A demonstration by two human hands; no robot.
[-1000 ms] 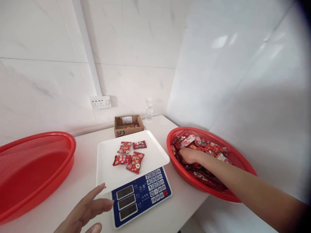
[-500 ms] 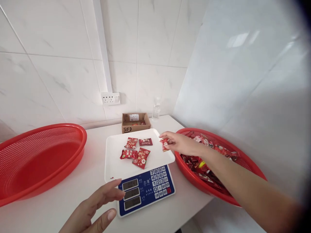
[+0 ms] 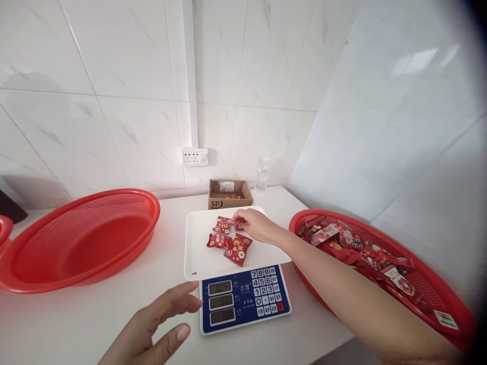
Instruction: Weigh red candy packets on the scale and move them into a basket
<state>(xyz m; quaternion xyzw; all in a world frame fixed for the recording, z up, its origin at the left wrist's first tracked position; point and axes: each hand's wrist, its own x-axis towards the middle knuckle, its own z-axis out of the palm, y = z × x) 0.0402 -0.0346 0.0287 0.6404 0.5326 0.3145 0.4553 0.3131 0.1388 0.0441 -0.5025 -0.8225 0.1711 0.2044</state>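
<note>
Over the scale's white tray (image 3: 201,261), my right hand (image 3: 255,224) is closed in a pinch at a small red snack packet (image 3: 240,223). Part of the packet is covered by the fingers. Around it on the tray lie several red snack packets, among them a square one (image 3: 222,224), a twisted one (image 3: 219,241) and a larger one (image 3: 238,249). My left hand (image 3: 160,317) hangs open beside the left edge of the blue scale panel (image 3: 245,299), thumb and fingers apart, holding nothing.
To the right, a red basket (image 3: 304,215) holds many wrapped snacks. Another red basket (image 3: 146,228) stands on the left with a bare inside. Behind the tray are a small cardboard box (image 3: 231,204) with packets in it and a clear bottle (image 3: 262,175), close to the tiled wall.
My right hand has moved left with the small packet, from the tray's right edge to the packets on it. My left hand stays open by the scale. The view has turned slightly left.
</note>
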